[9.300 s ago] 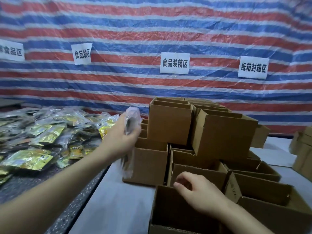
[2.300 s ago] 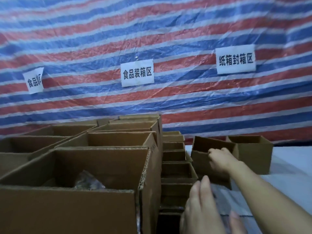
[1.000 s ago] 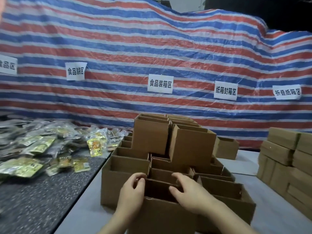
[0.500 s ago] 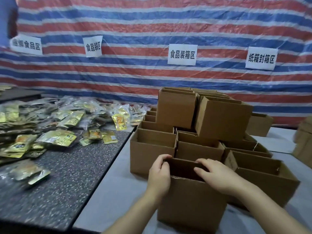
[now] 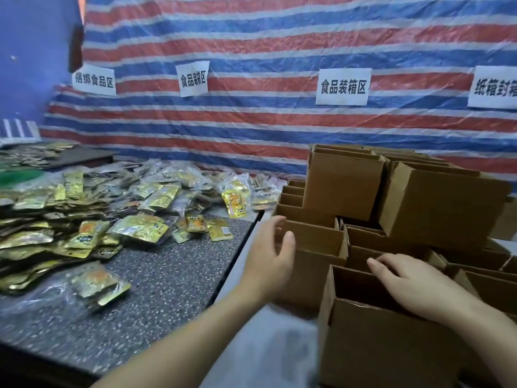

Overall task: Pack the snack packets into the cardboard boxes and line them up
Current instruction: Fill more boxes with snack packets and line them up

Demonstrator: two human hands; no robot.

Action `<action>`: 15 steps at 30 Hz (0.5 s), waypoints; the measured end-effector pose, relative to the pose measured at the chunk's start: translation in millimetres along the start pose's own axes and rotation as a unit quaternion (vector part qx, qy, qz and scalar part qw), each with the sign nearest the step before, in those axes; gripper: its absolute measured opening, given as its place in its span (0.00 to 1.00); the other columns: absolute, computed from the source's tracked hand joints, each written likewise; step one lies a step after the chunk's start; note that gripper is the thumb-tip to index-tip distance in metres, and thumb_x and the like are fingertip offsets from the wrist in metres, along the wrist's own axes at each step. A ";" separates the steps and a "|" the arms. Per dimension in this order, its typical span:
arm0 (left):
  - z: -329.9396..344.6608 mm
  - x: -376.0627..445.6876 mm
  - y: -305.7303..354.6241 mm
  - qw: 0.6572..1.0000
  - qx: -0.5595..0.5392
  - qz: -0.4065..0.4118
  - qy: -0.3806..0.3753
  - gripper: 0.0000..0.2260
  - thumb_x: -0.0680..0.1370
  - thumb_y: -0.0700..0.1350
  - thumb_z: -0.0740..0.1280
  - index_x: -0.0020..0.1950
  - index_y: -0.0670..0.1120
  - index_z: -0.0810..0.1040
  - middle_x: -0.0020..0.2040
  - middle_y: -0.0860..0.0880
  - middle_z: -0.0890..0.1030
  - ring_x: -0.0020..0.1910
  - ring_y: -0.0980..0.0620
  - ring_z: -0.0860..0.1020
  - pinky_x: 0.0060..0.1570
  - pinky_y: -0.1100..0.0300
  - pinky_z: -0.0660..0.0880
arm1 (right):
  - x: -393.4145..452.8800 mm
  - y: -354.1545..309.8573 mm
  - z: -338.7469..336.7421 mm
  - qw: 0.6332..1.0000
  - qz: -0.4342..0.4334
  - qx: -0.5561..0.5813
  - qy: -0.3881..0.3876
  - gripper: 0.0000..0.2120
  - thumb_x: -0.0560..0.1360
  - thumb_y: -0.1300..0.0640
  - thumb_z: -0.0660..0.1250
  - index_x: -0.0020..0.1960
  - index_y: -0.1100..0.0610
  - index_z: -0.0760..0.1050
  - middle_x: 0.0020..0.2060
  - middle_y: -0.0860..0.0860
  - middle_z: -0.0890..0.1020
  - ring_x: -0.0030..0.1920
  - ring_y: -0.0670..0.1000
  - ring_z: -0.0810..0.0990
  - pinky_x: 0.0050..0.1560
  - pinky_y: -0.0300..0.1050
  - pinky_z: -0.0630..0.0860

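An open cardboard box (image 5: 377,345) stands nearest me on the white table. My right hand (image 5: 411,284) rests on its far rim, fingers reaching over the edge. My left hand (image 5: 271,259) hovers, fingers relaxed, holding nothing, just left of a second open box (image 5: 310,275). Behind stand several more open boxes in rows, with two taller ones (image 5: 344,189) stacked on top. A heap of gold and clear snack packets (image 5: 117,208) covers the dark speckled table at left.
A striped tarp wall (image 5: 265,130) with paper signs closes the back. The speckled table (image 5: 167,281) meets the white table (image 5: 268,348) at a seam under my left forearm. One bagged packet bundle (image 5: 95,284) lies apart near the front.
My left hand has let go of the nearest box's rim and moved up and to the left. The view has swung left, showing more of the packet heap.
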State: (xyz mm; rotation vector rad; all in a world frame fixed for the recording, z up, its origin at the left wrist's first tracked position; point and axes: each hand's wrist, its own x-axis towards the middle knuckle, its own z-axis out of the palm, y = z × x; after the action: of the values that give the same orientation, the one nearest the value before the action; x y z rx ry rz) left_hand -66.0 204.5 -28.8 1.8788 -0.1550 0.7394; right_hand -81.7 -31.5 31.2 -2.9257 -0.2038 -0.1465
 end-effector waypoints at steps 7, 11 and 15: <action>-152.5 100.3 -144.6 0.795 0.594 -0.094 -0.079 0.29 0.76 0.42 0.65 0.76 0.45 0.59 0.71 0.43 0.68 0.68 0.44 0.69 0.66 0.48 0.70 | 34.1 -38.0 12.3 0.997 -0.067 0.042 -0.015 0.21 0.81 0.35 0.55 0.67 0.44 0.73 0.56 0.40 0.77 0.53 0.41 0.76 0.53 0.38 0.78; -196.4 112.9 -215.2 0.595 0.771 -0.143 -0.174 0.38 0.80 0.48 0.63 0.81 0.47 0.41 0.81 0.42 0.48 0.79 0.41 0.50 0.77 0.42 0.51 | 41.1 -40.4 33.4 0.997 -0.068 0.030 -0.022 0.24 0.80 0.33 0.53 0.71 0.42 0.68 0.62 0.38 0.69 0.56 0.39 0.74 0.52 0.34 0.77; -212.3 120.3 -241.3 0.557 0.786 -0.189 -0.191 0.35 0.81 0.46 0.61 0.81 0.47 0.43 0.81 0.43 0.49 0.80 0.42 0.51 0.76 0.44 0.52 | 39.4 -37.8 41.3 0.997 -0.056 0.054 -0.022 0.23 0.80 0.34 0.53 0.71 0.41 0.66 0.62 0.36 0.66 0.56 0.38 0.72 0.53 0.34 0.75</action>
State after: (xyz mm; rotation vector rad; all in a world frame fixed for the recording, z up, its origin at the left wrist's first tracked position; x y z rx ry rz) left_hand 45.1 521.0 -100.9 3.5688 0.9833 -0.1051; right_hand -44.9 18.8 2.8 -2.8133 -0.3699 -0.0853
